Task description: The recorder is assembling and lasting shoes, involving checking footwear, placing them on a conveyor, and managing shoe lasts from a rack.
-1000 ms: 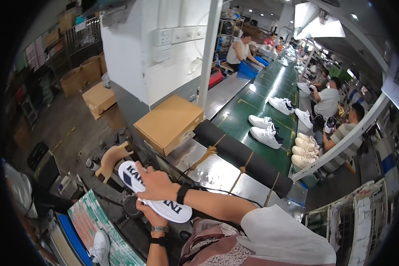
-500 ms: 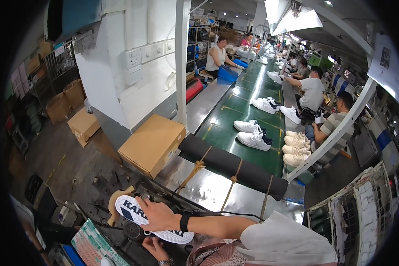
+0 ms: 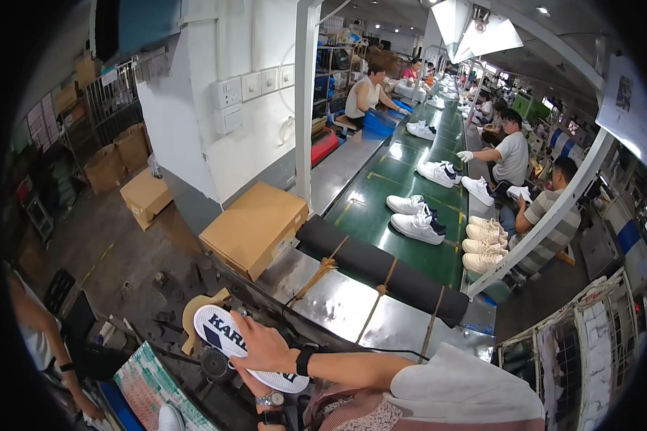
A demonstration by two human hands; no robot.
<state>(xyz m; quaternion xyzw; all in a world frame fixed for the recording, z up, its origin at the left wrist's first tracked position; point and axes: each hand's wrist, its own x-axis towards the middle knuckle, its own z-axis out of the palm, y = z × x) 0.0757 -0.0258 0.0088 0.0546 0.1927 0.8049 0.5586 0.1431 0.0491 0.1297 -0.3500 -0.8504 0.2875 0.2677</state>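
A white shoe sole with dark blue lettering and diamond shapes lies tilted between my hands, its tread facing up. Across its middle, my right hand is closed, fingers over the tread and a black band on the wrist. My left hand, with a silver watch, grips the near edge from below; some of its fingers are hidden. Whether a shoe upper hangs under the sole cannot be seen. Beside the sole's far end are a tan curved piece and a dark round machine part.
Ahead runs a green conveyor carrying white sneakers, with a black roll across its near end. A cardboard box stands left of it. Beige shoes line the right side. Co-workers sit along both sides; another person's arm is at far left.
My left hand has moved up from below the sole and now grips its edge. The sole has shifted slightly. The view has turned a little left, showing more of the person at far left.
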